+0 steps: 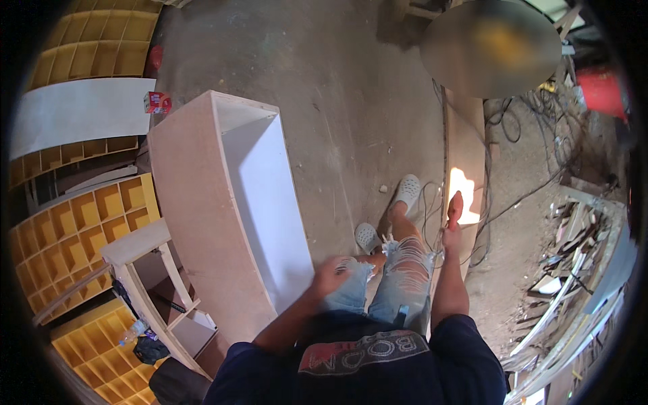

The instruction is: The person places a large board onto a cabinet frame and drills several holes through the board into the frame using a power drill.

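- Step in hand, as judged: carrying a red tool (455, 208); its exact kind unclear.
- Right hand (451, 237): grip closed round the tool's near end, above the sunlit long board (466, 135).
- Left hand (329, 275): beside the open white-lined cabinet (185, 196); blurred, can't tell how far open; nothing seen in it.
- Next move likely calls for keeping the tool clear of cables (521, 200).

A head-worn fisheye camera looks steeply down, a dark shirt (364, 378) close at six o'clock, floor (337, 101) at twelve.
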`<control>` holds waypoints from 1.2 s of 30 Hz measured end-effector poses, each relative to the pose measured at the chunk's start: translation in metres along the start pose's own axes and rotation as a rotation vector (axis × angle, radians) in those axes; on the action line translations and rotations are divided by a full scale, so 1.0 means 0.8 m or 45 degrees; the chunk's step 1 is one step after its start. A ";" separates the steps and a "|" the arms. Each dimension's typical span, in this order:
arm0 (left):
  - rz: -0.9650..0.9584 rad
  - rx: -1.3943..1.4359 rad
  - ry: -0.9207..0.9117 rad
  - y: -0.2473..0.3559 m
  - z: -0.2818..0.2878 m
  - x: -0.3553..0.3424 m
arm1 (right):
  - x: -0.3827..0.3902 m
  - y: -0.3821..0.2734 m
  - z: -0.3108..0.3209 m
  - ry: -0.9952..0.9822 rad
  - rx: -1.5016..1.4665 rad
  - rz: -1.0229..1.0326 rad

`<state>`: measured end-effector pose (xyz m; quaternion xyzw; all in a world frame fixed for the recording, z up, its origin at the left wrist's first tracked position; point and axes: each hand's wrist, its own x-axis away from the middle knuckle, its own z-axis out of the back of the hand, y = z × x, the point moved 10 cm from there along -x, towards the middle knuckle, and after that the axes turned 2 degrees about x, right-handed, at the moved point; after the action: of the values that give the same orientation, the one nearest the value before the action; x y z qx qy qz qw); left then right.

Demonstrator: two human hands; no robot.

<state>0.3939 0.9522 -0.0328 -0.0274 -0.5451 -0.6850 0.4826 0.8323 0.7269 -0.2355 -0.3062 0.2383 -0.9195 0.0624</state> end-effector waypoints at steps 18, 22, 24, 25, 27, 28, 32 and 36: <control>0.665 0.168 0.374 -0.081 0.277 -0.023 | 0.080 -0.642 0.046 -0.580 0.535 0.735; 0.596 0.317 0.766 -0.024 0.426 -0.108 | 0.142 -0.825 -0.049 -0.832 0.631 0.973; 0.555 0.159 0.845 -0.020 0.504 -0.148 | 0.174 -0.904 -0.096 -0.963 0.719 1.008; 0.580 0.161 0.880 -0.028 0.539 -0.168 | 0.197 -0.944 -0.120 -1.049 0.670 1.084; 0.597 0.057 0.888 -0.040 0.601 -0.200 | 0.244 -0.996 -0.155 -1.143 0.665 1.107; 0.562 -0.037 0.882 -0.044 0.640 -0.227 | 0.265 -1.027 -0.177 -1.201 0.641 1.147; 0.415 -0.325 0.958 -0.035 0.760 -0.310 | 0.323 -1.108 -0.237 -1.394 0.663 1.075; 0.543 -0.333 0.812 -0.050 0.801 -0.376 | 0.354 -1.159 -0.279 -1.460 0.841 1.051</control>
<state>0.2131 1.6349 0.0276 0.0129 -0.2584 -0.6072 0.7513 0.5010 1.5565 0.2016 -0.5858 -0.0227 -0.5431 0.6011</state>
